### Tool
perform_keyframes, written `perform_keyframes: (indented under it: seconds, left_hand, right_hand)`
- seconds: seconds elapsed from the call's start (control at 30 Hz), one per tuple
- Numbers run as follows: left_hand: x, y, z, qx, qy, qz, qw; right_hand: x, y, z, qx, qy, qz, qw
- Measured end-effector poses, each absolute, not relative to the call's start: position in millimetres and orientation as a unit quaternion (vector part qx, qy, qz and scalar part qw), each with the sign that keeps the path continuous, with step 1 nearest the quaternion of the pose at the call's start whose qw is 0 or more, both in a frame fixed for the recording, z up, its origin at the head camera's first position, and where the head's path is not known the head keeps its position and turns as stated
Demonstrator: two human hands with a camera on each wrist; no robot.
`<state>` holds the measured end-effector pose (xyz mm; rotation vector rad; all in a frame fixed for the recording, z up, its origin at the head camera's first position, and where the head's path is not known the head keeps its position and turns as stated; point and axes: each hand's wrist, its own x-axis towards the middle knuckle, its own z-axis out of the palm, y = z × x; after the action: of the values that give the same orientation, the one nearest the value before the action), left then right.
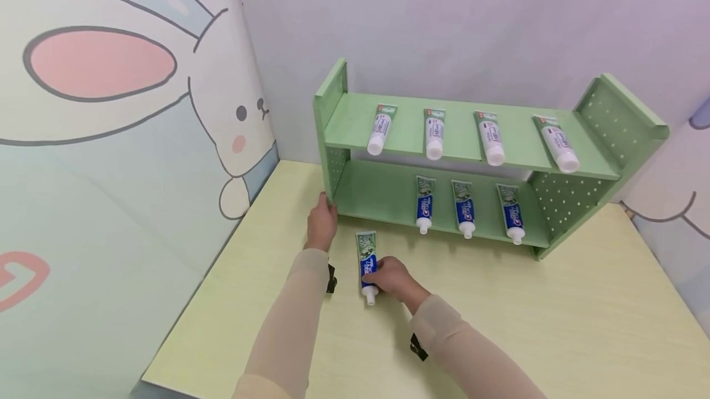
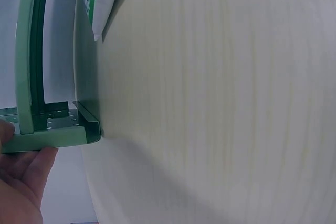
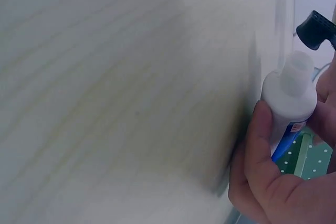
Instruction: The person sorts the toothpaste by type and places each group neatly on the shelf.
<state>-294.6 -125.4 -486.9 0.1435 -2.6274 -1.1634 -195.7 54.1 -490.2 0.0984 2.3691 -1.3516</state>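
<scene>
A tube is gripped by the right hand near its white cap end, with the fingers curled round it; the tube lies on the table, cap toward the person and crimped end toward the shelf. In the right wrist view, the cap is seen standing out above the fingers, and the pale wood of the table fills the rest of the picture.

Just left of this grip and a little beyond it, the left hand rests against the shelf's near left corner. In the left wrist view, its fingers are seen laid straight and relaxed under that green corner, touching it without closing round it.

Beyond the held tube and to its right, three like tubes lie on the lower board, caps toward the front edge; the space on that board straight beyond the grip holds none. Farther still, four white tubes lie on the upper board, also caps forward. Behind the shelf stands a plain wall, and left of the grip a panel painted with a rabbit.
</scene>
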Motion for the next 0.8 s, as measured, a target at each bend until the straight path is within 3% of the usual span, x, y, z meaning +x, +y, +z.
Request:
perform_keyframes:
  seconds: [0.8]
  left_hand:
    - [-296, -125, -488, 0.053, -0.904, -0.406, 0.126]
  right_hand:
    - [-197, 68, -481, 0.044, 0.786, -0.561, 0.255]
